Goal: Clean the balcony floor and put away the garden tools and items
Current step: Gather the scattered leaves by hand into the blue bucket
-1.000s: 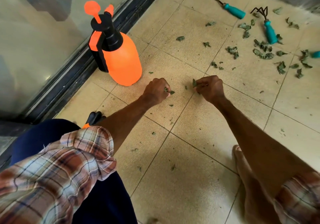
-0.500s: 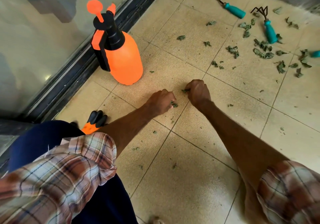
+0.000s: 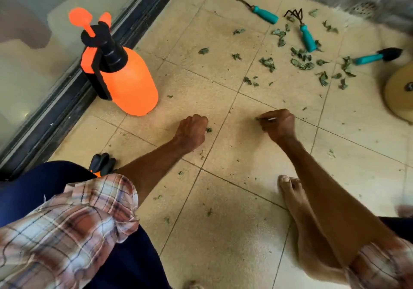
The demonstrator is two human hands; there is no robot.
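My left hand (image 3: pixel 192 130) is low over the beige tiled floor (image 3: pixel 234 233), fingers curled around picked-up dry leaf bits; a green scrap shows at its fingertips. A tile's width to the right, my right hand (image 3: pixel 278 124) pinches small leaf bits between curled fingers. Dry green leaves (image 3: pixel 300 62) lie scattered at the upper right. Among them rest three teal-handled garden tools: a weeder (image 3: pixel 264 14), a claw rake (image 3: pixel 307 37) and a black-tipped tool (image 3: pixel 377 56).
An orange pressure sprayer (image 3: pixel 131 83) with a black pump top stands by the dark sliding-door track (image 3: pixel 67 107) at the left. Black-and-orange glove fingertips (image 3: pixel 102 162) lie near my knee. A round tan base (image 3: pixel 400 92) sits at the right edge, a floor drain (image 3: pixel 364 8) at the top right. My bare foot (image 3: pixel 292 195) rests below my right arm.
My right hand has moved right, away from my left hand, holding leaf bits. My left hand stayed near the tile joint. The view tilted, bringing the third tool and the round base into sight.
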